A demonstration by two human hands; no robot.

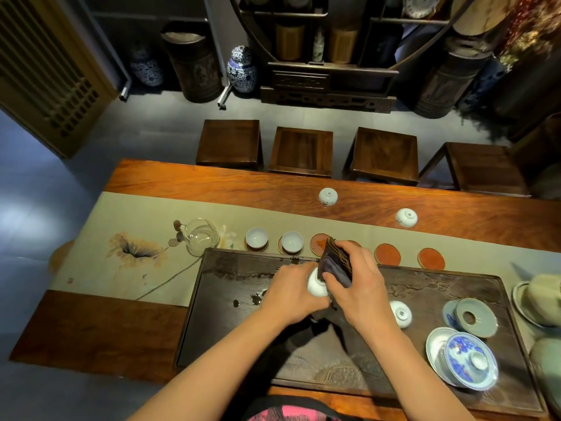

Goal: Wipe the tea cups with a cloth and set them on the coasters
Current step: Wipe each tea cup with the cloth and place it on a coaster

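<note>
Mid-task, by the look of it. Two cups (256,237) (292,241) sit upright on the two leftmost coasters, apparently done. The third coaster (318,243) is bare, partly hidden behind the cloth (337,262); a fourth is mostly hidden behind the right hand; two more coasters (387,254) (431,258) to the right are bare. Left hand (291,294) grips a white cup (315,285) over the dark tea tray (236,278), fingers curled round its side. Right hand (358,287) holds the dark folded cloth, fingers wrapped over it and pressing it against the cup, so this cup appears to be getting its wipe. Left to do, as I judge it: this cup, then three upside-down ones, one on the tray (400,312) just right of the right wrist and two on the bare table beyond the runner (328,196) (406,217). Four open coasters, four cups outstanding; count matches.
</note>
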